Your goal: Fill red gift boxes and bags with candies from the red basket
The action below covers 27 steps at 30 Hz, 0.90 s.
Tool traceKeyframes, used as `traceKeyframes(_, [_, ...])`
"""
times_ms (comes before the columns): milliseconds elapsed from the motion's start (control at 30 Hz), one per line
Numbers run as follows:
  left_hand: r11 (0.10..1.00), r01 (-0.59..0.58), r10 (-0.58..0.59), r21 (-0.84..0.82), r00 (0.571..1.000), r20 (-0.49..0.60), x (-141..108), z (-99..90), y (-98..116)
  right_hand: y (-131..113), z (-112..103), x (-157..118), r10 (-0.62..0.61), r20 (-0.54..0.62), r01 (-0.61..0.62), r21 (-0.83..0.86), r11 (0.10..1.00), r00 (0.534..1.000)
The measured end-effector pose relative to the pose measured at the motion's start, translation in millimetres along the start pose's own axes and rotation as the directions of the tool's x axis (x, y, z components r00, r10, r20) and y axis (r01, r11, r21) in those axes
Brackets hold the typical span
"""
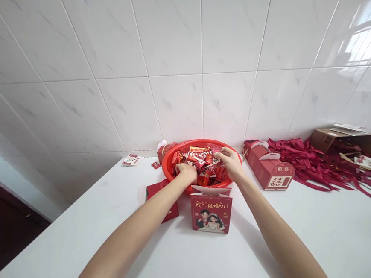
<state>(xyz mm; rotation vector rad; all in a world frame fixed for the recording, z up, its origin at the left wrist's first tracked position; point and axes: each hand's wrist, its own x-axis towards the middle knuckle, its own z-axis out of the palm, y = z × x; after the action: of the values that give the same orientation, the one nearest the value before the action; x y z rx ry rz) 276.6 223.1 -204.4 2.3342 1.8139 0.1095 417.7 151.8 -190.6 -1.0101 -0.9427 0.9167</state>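
Head view: right hand (231, 161) pinches pink packet (216, 150); left hand (187, 172) among sweets (198, 156), grip unclear.

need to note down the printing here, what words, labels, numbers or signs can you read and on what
"我们结婚啦!": front red box
"歡喜": end of the right-hand red box
"囍": white label on that box
Too small or blurred to read: sweet wrappers, left-hand cards, card in the brown box, fine print on both red boxes
No readable numbers
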Motion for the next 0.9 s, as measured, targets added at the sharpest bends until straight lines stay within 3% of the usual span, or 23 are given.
traceKeyframes(333, [0.987,-0.096,0.103,-0.133,0.994,0.048,-20.8,-17.3,-9.9,-1.8,2.1,-2.1,-0.003,-0.015,0.003,-0.01,1.0,1.0])
traceKeyframes(533, [0.968,-0.103,0.097,-0.23,0.995,-0.036,-18.4,-19.7,-7.6,-0.2,-0.3,-1.2,-0.015,0.038,0.015,-0.006,1.0,0.999])
traceKeyframes(600, [0.916,-0.111,0.081,-0.385,0.992,-0.094,-16.4,-21.4,-9.2,0.9,-1.3,-0.3,-0.012,0.041,0.012,0.0,1.0,0.999])
traceKeyframes(700, [0.744,-0.164,0.064,-0.648,0.983,-0.175,-14.6,-23.5,-13.7,2.1,-1.9,0.9,-0.008,0.047,0.007,0.013,1.0,0.999])
traceKeyframes(800, [0.599,-0.232,0.089,-0.767,0.971,-0.223,-15.3,-24.0,-17.5,2.8,-1.3,2.0,-0.01,0.04,0.007,0.061,0.998,0.999])
traceKeyframes(900, [0.521,-0.286,0.127,-0.804,0.958,-0.259,-17.2,-23.8,-18.6,2.9,-1.3,3.4,0.021,0.05,-0.026,0.112,0.993,0.999])
